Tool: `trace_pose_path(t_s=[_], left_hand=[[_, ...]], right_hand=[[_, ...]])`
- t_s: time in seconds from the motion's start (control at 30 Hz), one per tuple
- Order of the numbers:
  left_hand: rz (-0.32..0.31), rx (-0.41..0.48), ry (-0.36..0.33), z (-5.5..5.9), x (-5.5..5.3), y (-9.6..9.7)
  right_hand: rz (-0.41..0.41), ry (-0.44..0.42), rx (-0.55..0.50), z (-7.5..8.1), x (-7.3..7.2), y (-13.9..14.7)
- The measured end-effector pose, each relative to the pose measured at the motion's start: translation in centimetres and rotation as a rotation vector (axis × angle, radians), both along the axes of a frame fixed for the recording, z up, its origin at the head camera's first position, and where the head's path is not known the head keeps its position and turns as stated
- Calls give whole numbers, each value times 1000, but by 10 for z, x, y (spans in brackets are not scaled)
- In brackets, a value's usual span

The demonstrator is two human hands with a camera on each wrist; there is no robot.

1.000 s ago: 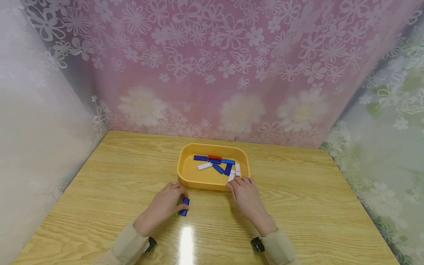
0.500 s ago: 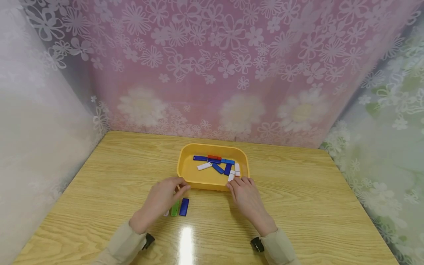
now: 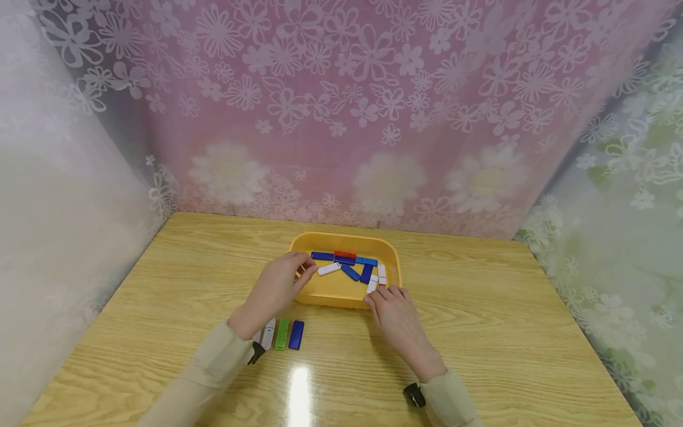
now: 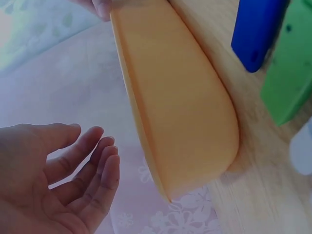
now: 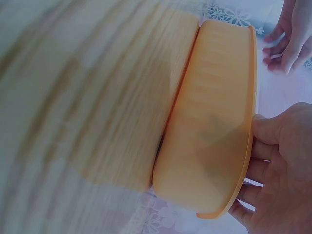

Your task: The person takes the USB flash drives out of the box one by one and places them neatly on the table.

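Observation:
My left hand [image 3: 283, 281] hovers over the left end of a yellow plastic tub [image 3: 331, 300], its fingers loosely bent and holding nothing. In the left wrist view there is a gap between the fingertips and the rim. Just beyond the fingertips lies a white oblong piece [image 3: 329, 269] inside the tub. My right hand [image 3: 397, 314] holds the tub's front right rim, thumb at the edge and fingers reaching inside. In front of the tub stand a blue piece [image 3: 296, 335], a green piece [image 3: 282, 334] and a white piece [image 3: 268, 334] in a row, partly behind the left wrist.
More slim oblong pieces lie in the tub: a red one [image 3: 345, 254], several blue ones [image 3: 350, 272] and white ones [image 3: 382, 274]. The wooden table [image 3: 480, 320] reaches to a pink flowered curtain [image 3: 341, 148] behind.
My left hand has let go of the blue piece, leaving it beside the green one, and has moved forward over the tub. The right hand stays at the rim.

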State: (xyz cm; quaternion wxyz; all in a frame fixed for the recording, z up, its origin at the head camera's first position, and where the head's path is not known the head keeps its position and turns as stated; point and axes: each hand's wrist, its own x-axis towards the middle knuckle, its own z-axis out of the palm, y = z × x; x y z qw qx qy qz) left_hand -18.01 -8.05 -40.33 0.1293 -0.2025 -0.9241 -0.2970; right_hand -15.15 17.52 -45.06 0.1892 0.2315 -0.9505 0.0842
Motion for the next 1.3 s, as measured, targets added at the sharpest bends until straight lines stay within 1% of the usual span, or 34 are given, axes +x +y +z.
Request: trace_pose_path(t_s=[0.1, 0.2, 0.33, 0.43, 0.53, 0.6, 0.73, 0.83, 0.97, 1.03, 1.2, 1.3], left_hand=[[-13, -15, 0, 0, -13, 6], [-20, -45, -11, -3, -25, 13], [-37, -94, -57, -11, -40, 22], [-74, -142, -98, -19, -49, 30], [-107, -192, -126, -26, -56, 35], [-121, -212, -142, -30, -59, 38], [-116, -218, -138, -37, -63, 42], [-96, -219, -131, -41, -66, 44], [-66, -237, -143, -46, -70, 46], [-56, -243, -145, -47, -71, 48], [-45, -281, -146, -44, -71, 50], [-54, -291, -159, -43, -71, 51]], right_hand=[[-6, -7, 4, 0, 0, 0], [-7, -4, 8, 0, 0, 0], [-5, 9, 13, -1, 0, 0], [-2, 15, 15, -2, -1, 0], [3, 12, 13, -2, -1, 0], [4, 10, 15, -2, -1, -1], [0, 8, 20, -2, -1, -1], [-3, 9, 18, -2, -1, 0], [-4, 10, 15, -3, -1, 1], [-6, 1, 15, -3, -1, 1], [-11, -23, 9, -2, 0, 1], [-15, -29, 5, -1, 0, 2]])
